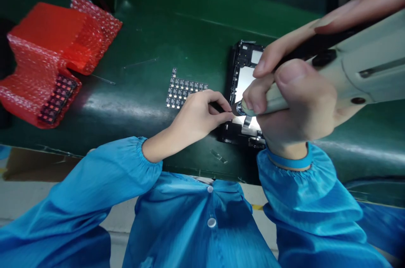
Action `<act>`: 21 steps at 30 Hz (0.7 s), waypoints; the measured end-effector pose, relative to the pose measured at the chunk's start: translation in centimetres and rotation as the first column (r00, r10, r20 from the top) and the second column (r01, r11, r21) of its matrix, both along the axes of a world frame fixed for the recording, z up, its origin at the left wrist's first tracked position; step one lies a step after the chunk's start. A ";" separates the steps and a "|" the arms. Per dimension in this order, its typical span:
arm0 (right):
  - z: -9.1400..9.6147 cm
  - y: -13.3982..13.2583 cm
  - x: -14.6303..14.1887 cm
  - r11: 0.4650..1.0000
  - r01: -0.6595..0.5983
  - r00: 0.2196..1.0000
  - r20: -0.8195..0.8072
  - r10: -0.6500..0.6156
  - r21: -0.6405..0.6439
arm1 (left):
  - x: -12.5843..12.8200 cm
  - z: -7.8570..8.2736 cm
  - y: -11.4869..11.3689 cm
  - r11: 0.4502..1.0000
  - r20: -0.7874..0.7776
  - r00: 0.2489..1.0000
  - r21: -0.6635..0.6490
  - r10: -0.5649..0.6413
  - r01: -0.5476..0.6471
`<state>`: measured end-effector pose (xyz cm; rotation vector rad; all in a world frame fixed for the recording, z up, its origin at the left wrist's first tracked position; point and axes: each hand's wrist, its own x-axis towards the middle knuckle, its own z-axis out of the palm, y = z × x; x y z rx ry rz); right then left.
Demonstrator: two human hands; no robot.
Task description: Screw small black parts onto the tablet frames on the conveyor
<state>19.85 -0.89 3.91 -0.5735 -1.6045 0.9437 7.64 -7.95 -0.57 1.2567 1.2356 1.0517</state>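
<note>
My right hand (297,103) is wrapped round a pale electric screwdriver (357,65), which lies slanted with its metal nose pointing left. At that nose, the thumb and forefinger of my left hand (202,112) are pinched together; whatever sits between them is too small or hidden to name. Beneath both hands lies an opened black electronic device (232,78) with silvery plates inside, partly covered by the hands and tool. Just behind my left hand, several small dark square pieces (182,86) lie in neat rows, some hidden by the fingers.
Another person's hand (291,44) reaches in from the upper right, fingers over the device. At left, a red bubble-wrap bag (47,44) shows similar dark pieces (58,99) at its opening. A small strip (218,156) lies near the front edge of the green tabletop (139,103).
</note>
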 end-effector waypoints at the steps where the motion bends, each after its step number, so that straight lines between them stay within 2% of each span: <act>1: 0.1 0.0 0.1 1.000 -0.014 1.000 0.007 0.014 -0.015 | 0.0 0.1 0.0 1.000 0.007 1.000 -0.009 -0.001 0.001; 6: 0.1 0.1 0.3 0.999 -0.038 0.999 0.003 0.038 -0.004 | -0.1 -0.2 0.1 1.000 0.056 0.998 -0.017 0.013 -0.012; 12: 0.1 0.5 0.5 0.969 0.075 0.983 -0.183 -0.032 0.236 | 0.0 -0.6 0.1 0.999 0.084 0.996 0.002 0.034 -0.034; 14: 0.2 0.7 0.5 0.958 0.055 0.985 -0.174 -0.005 0.282 | 0.0 -0.6 0.1 0.999 0.088 0.996 0.006 0.032 -0.033; 21: 0.0 1.2 0.6 0.960 0.011 0.976 -0.213 0.051 0.281 | 0.1 -0.4 0.1 0.999 0.072 0.997 0.003 0.038 -0.039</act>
